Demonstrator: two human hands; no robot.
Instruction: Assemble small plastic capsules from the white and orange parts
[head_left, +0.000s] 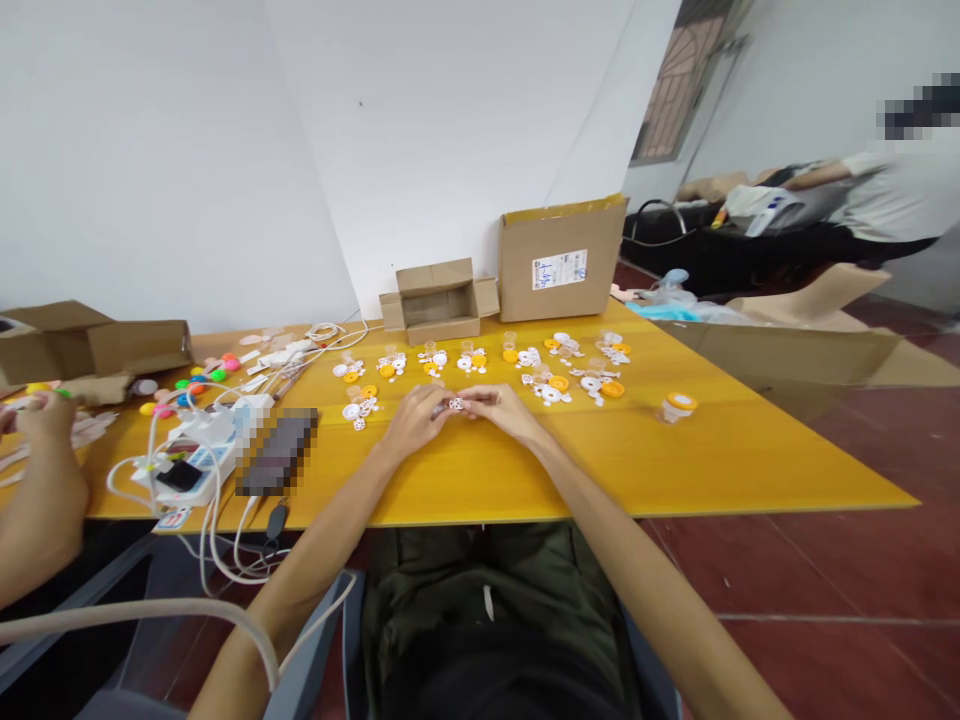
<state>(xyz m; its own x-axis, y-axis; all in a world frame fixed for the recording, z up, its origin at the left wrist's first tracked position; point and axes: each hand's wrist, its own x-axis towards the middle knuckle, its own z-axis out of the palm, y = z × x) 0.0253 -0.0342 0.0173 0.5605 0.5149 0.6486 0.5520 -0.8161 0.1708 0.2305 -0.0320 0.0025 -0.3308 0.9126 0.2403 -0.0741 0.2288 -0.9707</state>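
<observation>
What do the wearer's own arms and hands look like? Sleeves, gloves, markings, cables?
Left hand and right hand: ungloved. Left forearm and right forearm: slender, bare as far as the frame shows, no sleeves, watch or bracelet. No clear markings, no cable visibly attached. Rings or nail details: too small to tell.

I had a small white piece (456,404) pinched between the fingertips of my left hand (416,420) and my right hand (504,410). It looked squarish, its visible face broken up by dark openings or marks in a lattice-like pattern. It was over the yellow table (480,480), in front of me; I couldn't tell whether it touched the surface. My fingers covered its sides, and its finer detail was too small to make out.
</observation>
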